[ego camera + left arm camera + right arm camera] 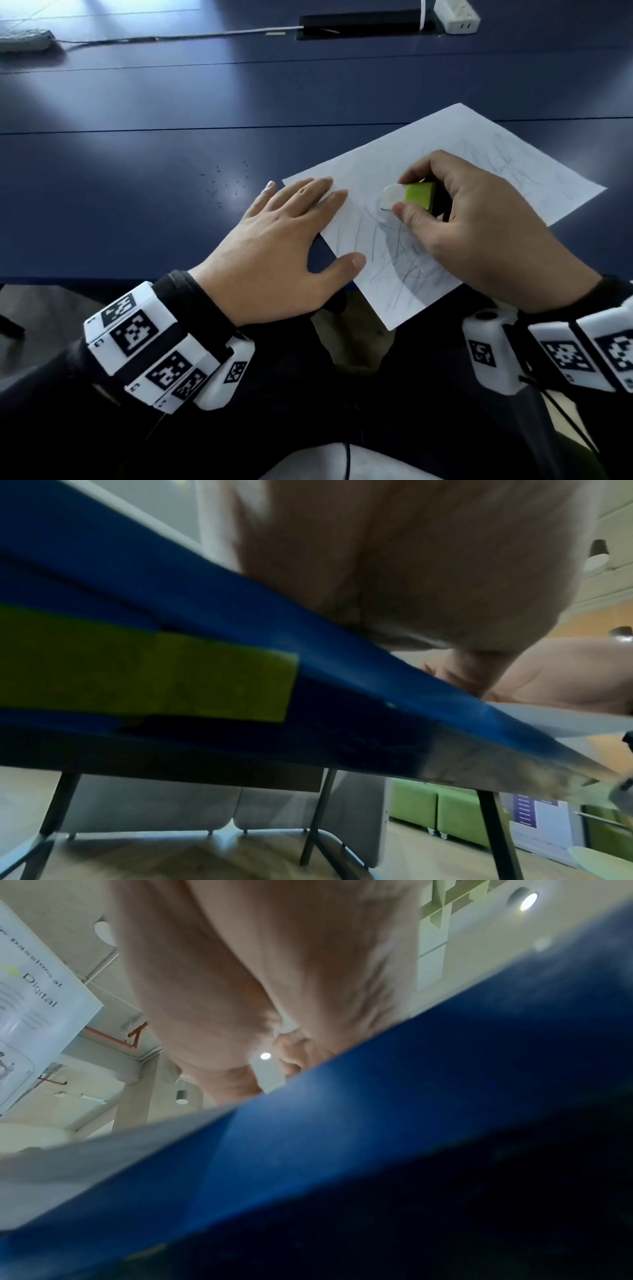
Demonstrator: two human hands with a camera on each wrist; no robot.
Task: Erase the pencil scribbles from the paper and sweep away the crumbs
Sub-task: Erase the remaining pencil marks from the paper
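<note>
Right hand [479, 222] pinches eraser [409, 198], half hidden; left hand [274, 246] flat on paper [534, 178].

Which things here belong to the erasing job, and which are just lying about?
In the job:
- paper with pencil scribbles
- eraser, pinched by the right hand
- left hand, flat on the paper's edge
- crumbs on the table

Lying about:
- white charger
- cable
- grey power strip

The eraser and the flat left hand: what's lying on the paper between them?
Only paper with faint pencil scribbles, seen in the head view; nothing else lies between the eraser and the left hand.
</note>
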